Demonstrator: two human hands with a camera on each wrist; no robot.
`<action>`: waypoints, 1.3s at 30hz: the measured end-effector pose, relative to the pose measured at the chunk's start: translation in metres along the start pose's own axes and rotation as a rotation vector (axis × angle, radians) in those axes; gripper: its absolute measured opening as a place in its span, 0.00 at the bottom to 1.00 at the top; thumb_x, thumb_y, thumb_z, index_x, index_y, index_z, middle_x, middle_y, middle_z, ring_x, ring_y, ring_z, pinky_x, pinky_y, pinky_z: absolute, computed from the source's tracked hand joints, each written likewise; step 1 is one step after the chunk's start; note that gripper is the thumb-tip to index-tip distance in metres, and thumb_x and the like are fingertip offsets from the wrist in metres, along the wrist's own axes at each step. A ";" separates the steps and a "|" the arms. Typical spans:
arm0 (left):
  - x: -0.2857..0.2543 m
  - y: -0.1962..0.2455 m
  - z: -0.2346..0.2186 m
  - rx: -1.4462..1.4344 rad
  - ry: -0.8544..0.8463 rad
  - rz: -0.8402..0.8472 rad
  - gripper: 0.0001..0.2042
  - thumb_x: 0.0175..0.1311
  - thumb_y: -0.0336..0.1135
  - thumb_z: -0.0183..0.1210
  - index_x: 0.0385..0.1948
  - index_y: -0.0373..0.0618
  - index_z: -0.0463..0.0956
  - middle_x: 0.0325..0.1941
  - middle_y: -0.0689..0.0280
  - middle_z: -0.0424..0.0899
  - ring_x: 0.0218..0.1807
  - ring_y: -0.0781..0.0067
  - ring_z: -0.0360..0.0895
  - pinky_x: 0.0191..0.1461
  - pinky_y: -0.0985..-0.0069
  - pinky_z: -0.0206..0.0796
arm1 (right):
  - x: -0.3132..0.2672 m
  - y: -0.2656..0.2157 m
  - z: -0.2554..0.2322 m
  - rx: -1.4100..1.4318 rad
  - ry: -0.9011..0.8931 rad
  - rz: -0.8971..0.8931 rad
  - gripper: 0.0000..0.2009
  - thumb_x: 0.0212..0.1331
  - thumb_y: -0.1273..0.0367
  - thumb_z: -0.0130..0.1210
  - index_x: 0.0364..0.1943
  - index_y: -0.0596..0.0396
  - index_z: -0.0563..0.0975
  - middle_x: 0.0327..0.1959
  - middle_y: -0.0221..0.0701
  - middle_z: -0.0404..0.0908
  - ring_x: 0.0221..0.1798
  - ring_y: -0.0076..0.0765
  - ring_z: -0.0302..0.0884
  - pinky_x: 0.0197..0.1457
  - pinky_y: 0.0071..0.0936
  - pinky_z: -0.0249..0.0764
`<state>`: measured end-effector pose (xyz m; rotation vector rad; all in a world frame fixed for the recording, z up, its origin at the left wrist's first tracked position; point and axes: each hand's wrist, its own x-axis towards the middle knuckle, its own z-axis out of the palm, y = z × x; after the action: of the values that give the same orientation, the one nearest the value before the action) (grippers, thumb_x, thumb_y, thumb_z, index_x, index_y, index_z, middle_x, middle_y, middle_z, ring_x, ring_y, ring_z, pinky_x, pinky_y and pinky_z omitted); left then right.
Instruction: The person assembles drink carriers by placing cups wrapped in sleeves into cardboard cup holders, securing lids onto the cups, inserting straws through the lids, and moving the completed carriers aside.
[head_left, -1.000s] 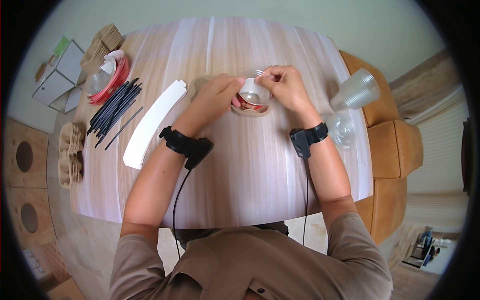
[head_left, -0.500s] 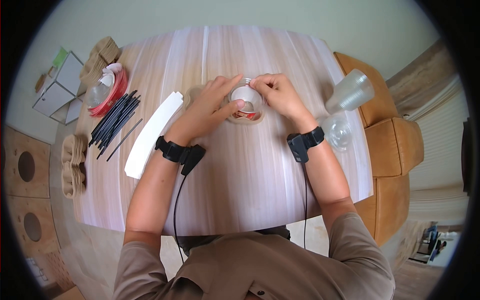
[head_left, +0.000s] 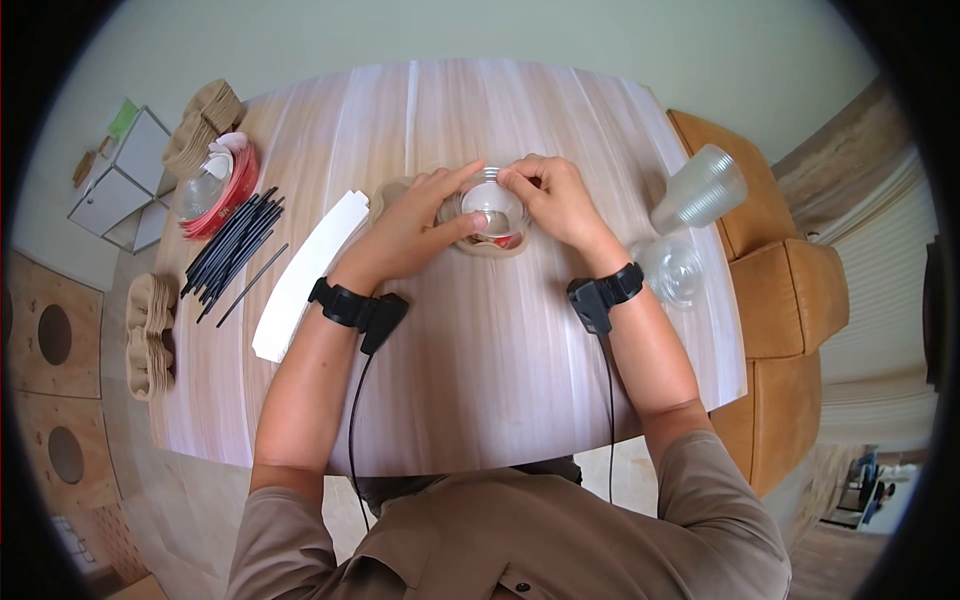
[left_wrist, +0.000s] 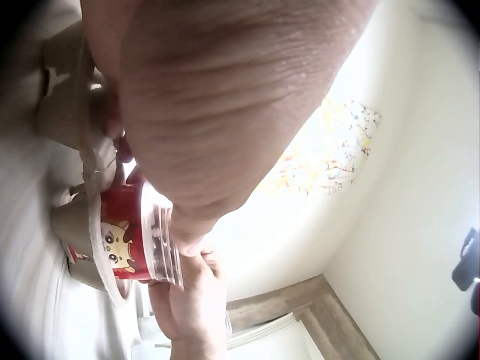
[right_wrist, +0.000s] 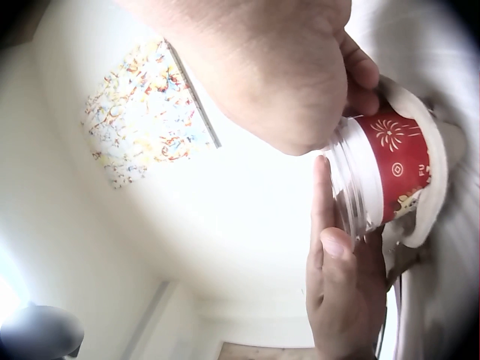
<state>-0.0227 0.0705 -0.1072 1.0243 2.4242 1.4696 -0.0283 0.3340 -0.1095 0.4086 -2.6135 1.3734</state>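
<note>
Surface: pale tabletop (head_left: 470, 400), streaked wood grain, curved edges. Along its left side: brown holder stacks (head_left: 149, 335), red sleeves (head_left: 236, 196), black sticks (head_left: 230, 245) and white strips (head_left: 308, 275). On its right: nested clear cups (head_left: 702, 188), lying tilted, with clear domed pieces (head_left: 674, 270) just beside them. Room: plain pale wall (head_left: 450, 30), tan sofa (head_left: 785, 300) at right, white cabinet (head_left: 115, 180) at left; a multicoloured picture (right_wrist: 150, 112) shows in the right wrist view.

Position: cup (head_left: 496, 212) upright in one pocket of a brown holder (head_left: 492, 249), between both hands. Left hand (head_left: 400, 235): fingers mostly straight and spread against the cup's side, thumb at the near rim. Right hand (head_left: 562, 205): fingers curled, pinching the far right rim with the thumb.

Materials: cup round, clear plastic with ridged upper part; wrap (right_wrist: 397, 165) red with white firework pattern and cartoon animal. Holder matte, wavy-edged, apparently moulded pulp. Strips flat, slightly curved.
</note>
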 end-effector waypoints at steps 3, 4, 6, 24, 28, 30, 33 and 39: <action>0.000 0.000 0.000 0.009 -0.010 -0.012 0.35 0.81 0.43 0.69 0.86 0.48 0.68 0.69 0.60 0.81 0.71 0.62 0.73 0.78 0.66 0.64 | 0.000 0.001 0.001 0.007 0.001 0.020 0.14 0.80 0.64 0.65 0.49 0.63 0.92 0.38 0.34 0.91 0.36 0.26 0.82 0.43 0.31 0.79; 0.000 0.000 -0.001 0.005 -0.007 0.003 0.35 0.81 0.43 0.69 0.86 0.48 0.68 0.68 0.60 0.80 0.70 0.62 0.73 0.77 0.67 0.64 | 0.000 0.000 0.001 0.007 0.001 0.018 0.14 0.80 0.64 0.65 0.49 0.63 0.92 0.38 0.34 0.91 0.36 0.26 0.82 0.43 0.31 0.79; 0.000 0.002 -0.003 -0.003 -0.005 -0.028 0.37 0.79 0.44 0.71 0.86 0.49 0.68 0.68 0.60 0.80 0.69 0.63 0.73 0.76 0.67 0.65 | 0.001 0.001 0.001 0.042 0.020 0.016 0.15 0.77 0.62 0.67 0.47 0.62 0.93 0.35 0.41 0.92 0.36 0.35 0.87 0.44 0.37 0.81; -0.014 -0.006 -0.041 0.334 0.047 -0.193 0.50 0.48 0.44 0.89 0.78 0.41 0.78 0.62 0.60 0.76 0.66 0.57 0.75 0.72 0.65 0.72 | 0.007 0.001 -0.039 0.159 0.000 0.179 0.15 0.81 0.60 0.64 0.51 0.58 0.92 0.37 0.24 0.90 0.31 0.18 0.76 0.35 0.22 0.74; -0.012 -0.007 -0.030 0.326 0.126 -0.171 0.48 0.54 0.49 0.87 0.78 0.38 0.77 0.65 0.57 0.75 0.68 0.55 0.75 0.74 0.64 0.71 | 0.004 0.002 -0.042 0.180 0.050 0.155 0.13 0.80 0.62 0.66 0.50 0.58 0.92 0.36 0.23 0.89 0.33 0.18 0.77 0.37 0.23 0.76; -0.011 -0.010 -0.026 0.352 0.125 -0.135 0.48 0.57 0.49 0.86 0.79 0.37 0.75 0.66 0.56 0.75 0.69 0.55 0.75 0.74 0.64 0.71 | 0.001 -0.004 -0.049 0.107 0.114 0.059 0.12 0.75 0.64 0.68 0.44 0.60 0.92 0.29 0.21 0.84 0.34 0.18 0.76 0.39 0.27 0.76; -0.011 -0.021 -0.030 0.398 0.153 -0.093 0.47 0.60 0.49 0.84 0.81 0.38 0.73 0.67 0.55 0.75 0.69 0.55 0.75 0.75 0.64 0.70 | -0.004 -0.027 -0.075 0.035 0.212 0.085 0.12 0.74 0.64 0.68 0.46 0.59 0.93 0.30 0.23 0.87 0.34 0.19 0.77 0.41 0.28 0.77; -0.018 -0.001 -0.066 0.247 0.224 -0.207 0.43 0.65 0.46 0.80 0.83 0.47 0.73 0.62 0.57 0.74 0.64 0.54 0.78 0.70 0.63 0.73 | -0.025 -0.039 -0.156 -0.153 0.772 -0.123 0.10 0.72 0.65 0.69 0.44 0.57 0.94 0.35 0.33 0.94 0.37 0.25 0.87 0.47 0.30 0.83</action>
<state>-0.0373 0.0109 -0.0778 0.6475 2.8258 1.3032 0.0102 0.4459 0.0026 -0.0013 -1.9897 1.0056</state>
